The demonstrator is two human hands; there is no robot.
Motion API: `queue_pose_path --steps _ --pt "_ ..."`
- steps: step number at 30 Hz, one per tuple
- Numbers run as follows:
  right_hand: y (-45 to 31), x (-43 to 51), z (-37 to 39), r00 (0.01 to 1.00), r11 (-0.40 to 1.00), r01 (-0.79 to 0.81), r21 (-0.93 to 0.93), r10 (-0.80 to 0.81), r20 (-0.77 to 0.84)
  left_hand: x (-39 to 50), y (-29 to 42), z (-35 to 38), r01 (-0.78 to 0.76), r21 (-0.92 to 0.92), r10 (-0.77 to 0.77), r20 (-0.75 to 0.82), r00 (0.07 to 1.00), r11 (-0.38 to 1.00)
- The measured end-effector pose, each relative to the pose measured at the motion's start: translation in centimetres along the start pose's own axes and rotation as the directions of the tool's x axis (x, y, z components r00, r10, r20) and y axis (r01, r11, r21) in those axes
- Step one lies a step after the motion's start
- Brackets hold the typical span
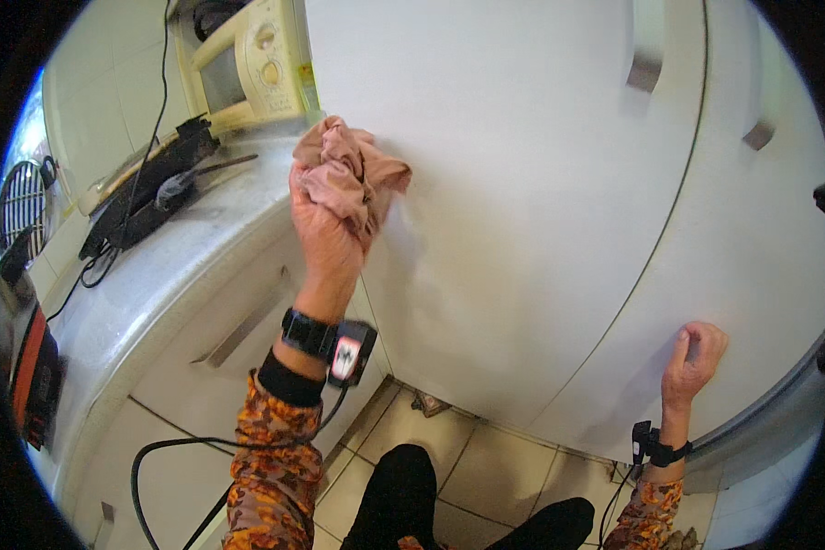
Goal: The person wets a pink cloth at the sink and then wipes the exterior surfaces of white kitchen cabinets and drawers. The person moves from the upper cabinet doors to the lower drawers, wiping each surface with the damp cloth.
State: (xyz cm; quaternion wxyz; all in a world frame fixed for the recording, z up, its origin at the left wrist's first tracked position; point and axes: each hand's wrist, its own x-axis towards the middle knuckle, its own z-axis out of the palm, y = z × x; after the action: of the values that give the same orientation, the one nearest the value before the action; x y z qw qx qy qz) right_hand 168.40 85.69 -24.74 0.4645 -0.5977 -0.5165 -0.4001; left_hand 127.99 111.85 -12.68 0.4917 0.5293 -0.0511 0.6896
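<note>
In my left hand (326, 227) is a crumpled pinkish-brown cloth (347, 168), held up against the left part of a large white cabinet door (509, 192). The fingers are partly hidden by the folds of the cloth. My right hand (694, 361) is loosely curled in a fist, with nothing visible in it. It is at the lower part of the narrower white door (735, 227) on the right; whether it touches the surface I cannot tell. Black straps with small devices and cables circle both wrists.
A yellowed microwave oven (247, 69) stands at the back of the pale countertop (199, 227). Dark utensils (158, 192) and a black cable lie along the counter. Below it is a drawer handle (244, 330). Metal handles (645, 72) project from the tall doors. Tiled floor (495, 467) shows around my feet.
</note>
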Motion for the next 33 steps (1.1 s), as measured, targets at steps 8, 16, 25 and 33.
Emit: queue_pose_path --steps 8,16,25,33 --pt "0.4 -0.4 0.5 0.978 0.971 0.181 -0.157 -0.195 -0.079 3.3 -7.8 -5.4 -0.371 0.928 0.550 0.296 0.781 0.028" --pt "2.2 -1.7 0.0 0.989 0.965 0.069 -0.255 -0.099 -0.107 -9.0 -11.4 1.3 -0.579 0.814 0.089 0.574 0.814 0.041" --pt "3.0 -1.9 0.8 0.981 0.975 0.059 -0.212 -0.096 -0.171 6.0 -6.2 9.3 -0.625 0.781 0.399 0.579 0.711 -0.019" --pt "3.2 -1.9 0.3 0.968 0.970 0.091 -0.225 -0.140 -0.209 10.5 -3.4 16.9 -0.668 0.742 0.549 0.535 0.642 0.057"
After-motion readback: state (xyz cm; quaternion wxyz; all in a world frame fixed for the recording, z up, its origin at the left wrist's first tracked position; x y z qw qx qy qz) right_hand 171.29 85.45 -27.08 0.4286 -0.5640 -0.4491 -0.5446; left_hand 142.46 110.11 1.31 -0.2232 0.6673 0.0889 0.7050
